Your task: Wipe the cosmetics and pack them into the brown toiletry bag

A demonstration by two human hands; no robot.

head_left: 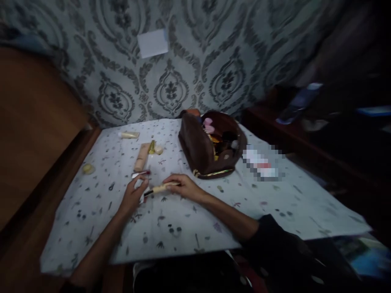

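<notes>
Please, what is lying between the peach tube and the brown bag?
A small gold item and a pale round item lie between the peach tube and brown bag, head view.

The open bag [198,146] stands at the table's [189,232] back edge, right of middle. Left of it lie tubes [141,158], one near the back-left corner. A round container [87,168] sits by the left edge.

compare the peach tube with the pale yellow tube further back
The peach tube looks bigger; the pale yellow tube looks slimmer. The peach tube runs roughly toward the person, while the pale yellow tube lies nearly sideways. Both lie on the patterned cloth.
</notes>
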